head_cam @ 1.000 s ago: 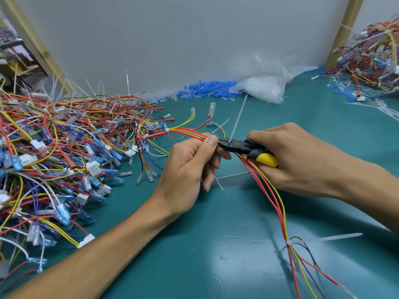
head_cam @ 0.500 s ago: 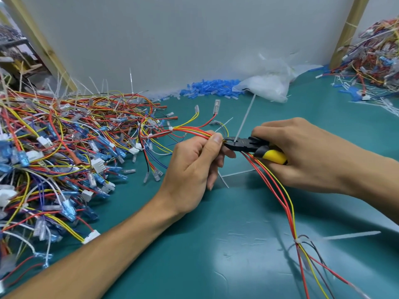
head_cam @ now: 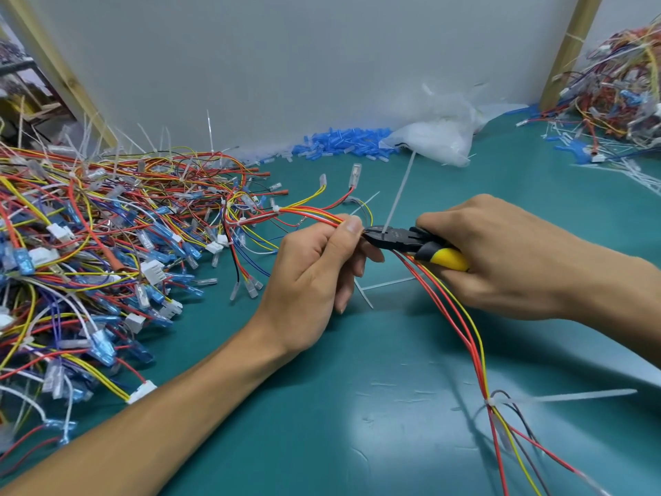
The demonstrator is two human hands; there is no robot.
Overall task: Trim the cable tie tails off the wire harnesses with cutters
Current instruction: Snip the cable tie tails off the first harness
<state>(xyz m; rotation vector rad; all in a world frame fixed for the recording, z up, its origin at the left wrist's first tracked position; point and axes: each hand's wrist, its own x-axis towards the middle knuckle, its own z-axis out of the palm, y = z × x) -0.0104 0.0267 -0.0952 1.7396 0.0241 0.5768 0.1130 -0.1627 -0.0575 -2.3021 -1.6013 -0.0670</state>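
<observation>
The left hand (head_cam: pixel 314 266) grasped a wire harness (head_cam: pixel 307 213) of red, orange and yellow wires, pinching the bundle between thumb and curled fingers just above the green bench (head_cam: pixel 357 406). The right hand (head_cam: pixel 500 259) was clenched round the yellow and black handles of the cutters (head_cam: pixel 404 239), whose dark nose pointed left and sat just beside the left thumb tip. The jaws stood about the base of a white cable tie tail (head_cam: pixel 398 195), which rose from the bundle, tilted up and to the right; whether the blades had bitten through could not be told. From the left hand the same wires ran down and to the right under the cutters to a second cable tie (head_cam: pixel 488 402), whose uncut tail (head_cam: pixel 579 395) lay out flat to the right over the bench. Two loose cut tails (head_cam: pixel 386 282) lay on the bench under the hands. A large pile of harnesses (head_cam: pixel 89 245) with blue sleeves and white connectors covered the left of the bench, many with tails sticking up. Near the white back panel (head_cam: pixel 322 59) lay a heap of blue sleeves (head_cam: pixel 343 141) and, beside it, a clear plastic bag (head_cam: pixel 436 137). Another pile of harnesses (head_cam: pixel 615 84) lay at the far right, beyond a wooden post (head_cam: pixel 568 48).
</observation>
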